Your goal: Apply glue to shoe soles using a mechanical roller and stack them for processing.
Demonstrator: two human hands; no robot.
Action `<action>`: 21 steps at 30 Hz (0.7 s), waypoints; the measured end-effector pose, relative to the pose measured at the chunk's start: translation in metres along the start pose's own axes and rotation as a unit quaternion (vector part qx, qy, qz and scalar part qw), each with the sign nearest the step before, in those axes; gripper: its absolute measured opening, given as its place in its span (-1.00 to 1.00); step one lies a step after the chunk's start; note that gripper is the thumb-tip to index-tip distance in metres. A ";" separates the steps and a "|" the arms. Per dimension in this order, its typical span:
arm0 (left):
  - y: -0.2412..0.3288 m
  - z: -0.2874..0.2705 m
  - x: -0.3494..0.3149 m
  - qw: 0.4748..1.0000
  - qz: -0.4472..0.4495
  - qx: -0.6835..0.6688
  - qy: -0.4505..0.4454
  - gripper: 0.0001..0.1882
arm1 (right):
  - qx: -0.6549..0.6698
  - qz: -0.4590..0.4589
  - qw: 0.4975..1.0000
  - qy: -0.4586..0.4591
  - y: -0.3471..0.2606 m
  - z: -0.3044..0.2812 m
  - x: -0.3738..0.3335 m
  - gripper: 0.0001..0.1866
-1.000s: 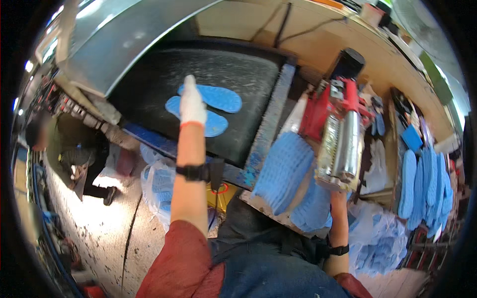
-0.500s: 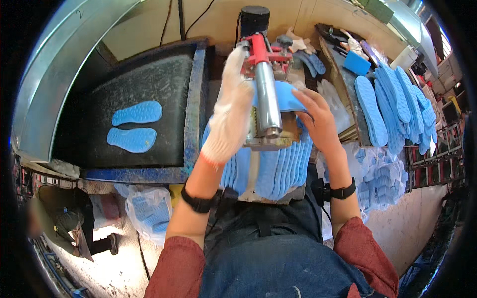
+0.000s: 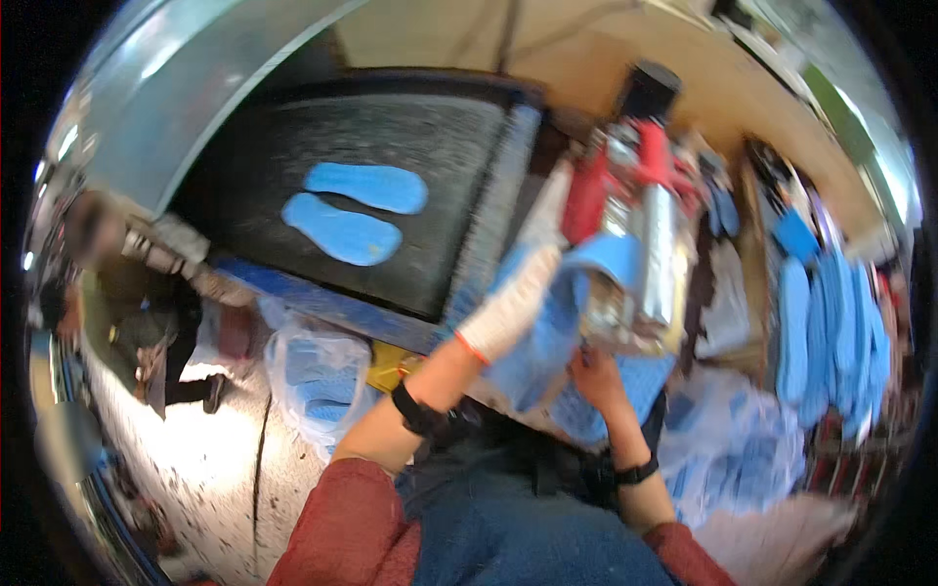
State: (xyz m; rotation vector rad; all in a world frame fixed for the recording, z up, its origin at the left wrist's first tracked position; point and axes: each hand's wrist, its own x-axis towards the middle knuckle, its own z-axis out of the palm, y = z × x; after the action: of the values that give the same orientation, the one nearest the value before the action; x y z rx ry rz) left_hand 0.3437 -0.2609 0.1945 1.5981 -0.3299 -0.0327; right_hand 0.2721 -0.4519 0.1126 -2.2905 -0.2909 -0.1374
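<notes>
A curved blue insole (image 3: 608, 256) sticks out to the left of the metal roller (image 3: 657, 256) on a small red-and-silver machine (image 3: 650, 161). My left hand (image 3: 523, 293), in a white knit glove, is beside the machine, with the insole's near end by its thumb. Its fingers point up and look closed on that insole, though blurred. My bare right hand (image 3: 594, 379) is below the roller, fingers curled, at a row of blue insoles (image 3: 640, 383). What it grips is hidden. More blue insoles (image 3: 532, 366) stand under my left hand.
Two blue insoles (image 3: 366, 188) lie on the black surface (image 3: 420, 283) at left, framed by a blue-painted edge. Stacked insoles (image 3: 831, 332) rest at the right. Plastic bags of insoles (image 3: 318, 376) stand below on both sides. A person (image 3: 147, 332) is at far left.
My right hand has left the insole at the roller and dropped to the row below. My left hand has come lower beside the machine. The view has turned left.
</notes>
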 end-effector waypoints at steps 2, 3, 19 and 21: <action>0.012 0.004 -0.032 0.962 -0.156 -0.222 -0.016 -0.47 | 0.061 0.056 0.994 -0.068 -0.003 -0.005 -0.002 -0.65; 0.026 0.002 -0.039 0.922 -0.220 -0.319 -0.025 -0.49 | -0.021 -0.061 0.997 -0.033 -0.004 -0.003 -0.001 -0.53; -0.101 -0.313 0.151 0.882 -0.047 -0.184 0.432 -0.50 | 0.278 0.356 0.889 -0.078 -0.005 0.008 0.017 0.07; -0.039 -0.501 0.061 0.757 -0.002 0.300 0.580 -0.48 | 0.389 0.232 0.877 -0.158 -0.047 0.048 0.006 -0.06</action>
State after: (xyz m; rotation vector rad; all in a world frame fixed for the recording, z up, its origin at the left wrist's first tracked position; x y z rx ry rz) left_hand 0.5208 0.2128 0.1982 1.9175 0.7186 1.1330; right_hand 0.2666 -0.3853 0.1153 -1.5015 0.0551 0.5201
